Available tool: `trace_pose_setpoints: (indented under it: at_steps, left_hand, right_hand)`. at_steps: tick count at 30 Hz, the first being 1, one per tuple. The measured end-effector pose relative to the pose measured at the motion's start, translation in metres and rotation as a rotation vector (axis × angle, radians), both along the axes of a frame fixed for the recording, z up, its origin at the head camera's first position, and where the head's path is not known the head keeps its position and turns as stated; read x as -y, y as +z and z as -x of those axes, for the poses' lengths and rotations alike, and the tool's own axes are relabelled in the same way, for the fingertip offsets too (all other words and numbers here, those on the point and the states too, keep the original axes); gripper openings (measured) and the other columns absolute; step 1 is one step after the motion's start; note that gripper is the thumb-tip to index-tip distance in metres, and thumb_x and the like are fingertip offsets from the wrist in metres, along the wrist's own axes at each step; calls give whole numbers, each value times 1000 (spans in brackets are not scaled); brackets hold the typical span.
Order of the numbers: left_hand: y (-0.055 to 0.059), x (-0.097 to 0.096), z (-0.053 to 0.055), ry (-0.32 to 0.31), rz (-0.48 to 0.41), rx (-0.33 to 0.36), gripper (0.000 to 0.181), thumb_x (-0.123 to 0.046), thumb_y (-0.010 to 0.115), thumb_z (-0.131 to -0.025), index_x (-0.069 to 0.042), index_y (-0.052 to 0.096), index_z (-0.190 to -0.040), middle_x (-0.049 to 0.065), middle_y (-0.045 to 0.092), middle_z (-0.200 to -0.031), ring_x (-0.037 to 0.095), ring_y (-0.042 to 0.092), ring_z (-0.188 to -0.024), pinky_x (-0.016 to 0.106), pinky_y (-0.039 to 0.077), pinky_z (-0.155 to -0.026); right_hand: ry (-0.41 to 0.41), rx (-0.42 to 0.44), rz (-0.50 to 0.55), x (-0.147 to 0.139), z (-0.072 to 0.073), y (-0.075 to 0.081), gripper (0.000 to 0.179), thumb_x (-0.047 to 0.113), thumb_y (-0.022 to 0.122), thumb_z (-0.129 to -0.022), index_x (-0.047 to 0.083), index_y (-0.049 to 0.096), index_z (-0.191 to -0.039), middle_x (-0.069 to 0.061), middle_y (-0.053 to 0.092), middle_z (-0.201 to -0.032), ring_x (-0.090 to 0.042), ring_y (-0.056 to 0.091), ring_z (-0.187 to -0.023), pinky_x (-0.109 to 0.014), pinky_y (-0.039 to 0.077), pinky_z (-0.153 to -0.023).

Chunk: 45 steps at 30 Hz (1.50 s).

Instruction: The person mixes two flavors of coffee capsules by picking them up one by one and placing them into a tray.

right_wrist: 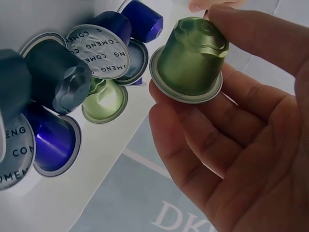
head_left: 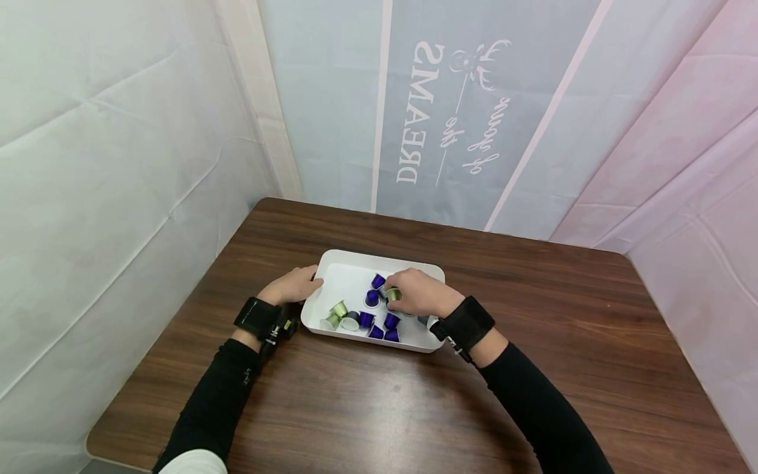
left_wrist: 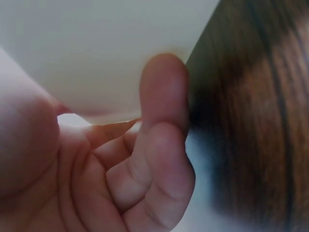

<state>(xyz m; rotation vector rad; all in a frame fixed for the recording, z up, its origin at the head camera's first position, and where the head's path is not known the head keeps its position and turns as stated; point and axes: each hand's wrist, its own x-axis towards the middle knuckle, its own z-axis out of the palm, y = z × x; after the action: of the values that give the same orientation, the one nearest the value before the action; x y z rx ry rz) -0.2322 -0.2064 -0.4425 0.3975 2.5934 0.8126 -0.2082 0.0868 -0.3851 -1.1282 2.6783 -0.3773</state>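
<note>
A white tray [head_left: 343, 273] holds several coffee capsules in blue, green and dark grey. At its left end my left hand [head_left: 290, 286] grips the rim, with the thumb on top; the left wrist view has curled fingers [left_wrist: 164, 87] against the tray's wall [left_wrist: 106, 48]. Over the tray's right half, my right hand [head_left: 420, 293] pinches a green capsule [right_wrist: 190, 63] between thumb and fingers, its rim side down. Blue capsules [head_left: 391, 321], a green capsule [head_left: 339, 309] and a dark grey capsule [right_wrist: 58, 72] lie in the tray nearby. My hand hides part of the tray's right side.
The tray stands on a brown wooden table [head_left: 533, 316]. Behind the table hangs a grey-blue cloth [head_left: 331, 105] with white lettering, and pale sheets [head_left: 118, 164] close off both sides.
</note>
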Motion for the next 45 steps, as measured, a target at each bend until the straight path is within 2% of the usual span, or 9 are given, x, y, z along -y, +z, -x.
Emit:
trace_pose_setpoints:
  at_steps: [6,9,15,21,24,29,34,39,45]
  left_hand:
    - [1,-2,0,0,-2,6,42,-20,37,-102,2,40,-138,10,58,-93,19,54,-69,32,43,-64]
    - [0,-3,0,0,3,2,41,-19,37,-102,2,41,-136,9,58,-93,19,54,-70,32,43,-64]
    - [0,-3,1,-7,20,-21,44,-20,38,-101,3,38,-139,13,58,-107,20,55,-80,35,43,-73]
    - [1,-1,2,-4,20,-10,42,-18,37,-101,3,39,-137,10,58,-93,19,54,-74,33,43,-68]
    - [2,0,2,-2,18,-6,42,-18,37,-101,4,40,-136,9,56,-88,20,54,-72,33,43,-67]
    - [0,0,2,-3,20,-18,42,-19,36,-101,4,40,-137,9,56,-90,20,54,-74,34,43,-70]
    - [-1,-1,1,-8,13,-24,42,-18,36,-101,4,40,-137,10,58,-97,21,55,-79,36,43,-74]
    - [-1,-1,0,-8,9,-21,41,-17,36,-101,3,40,-137,9,57,-94,20,54,-77,35,42,-74]
    - [-1,-1,1,-12,14,-17,40,-17,36,-101,3,41,-136,9,58,-92,20,55,-76,35,43,-73]
  right_hand:
    - [-20,18,13,0,-1,1,29,17,70,-87,4,67,-112,-6,65,-103,-17,59,-87,-33,47,-78]
    - [-18,30,23,-3,0,3,29,17,69,-87,3,66,-113,-8,65,-105,-21,61,-93,-34,47,-80]
    - [-35,32,35,-19,4,14,30,18,66,-90,2,65,-115,-12,64,-111,-25,59,-100,-38,47,-83]
    - [-103,4,32,-50,6,27,30,20,63,-92,2,63,-116,-12,63,-109,-22,58,-99,-39,46,-84]
    - [-120,-13,38,-66,6,28,28,19,63,-91,2,63,-114,-10,64,-103,-21,58,-90,-39,47,-79]
    - [-155,-12,42,-89,4,24,24,17,64,-91,2,65,-109,-5,63,-94,-16,58,-81,-37,48,-73]
    - [-165,26,27,-110,-5,16,24,14,62,-91,0,65,-110,-9,65,-101,-21,61,-89,-40,49,-77]
    - [-177,33,18,-132,-15,11,21,12,61,-92,0,66,-109,-9,65,-101,-21,61,-89,-40,49,-76]
    - [-236,81,0,-155,-31,1,32,22,63,-91,-3,64,-111,-8,65,-99,-20,61,-88,-39,49,-73]
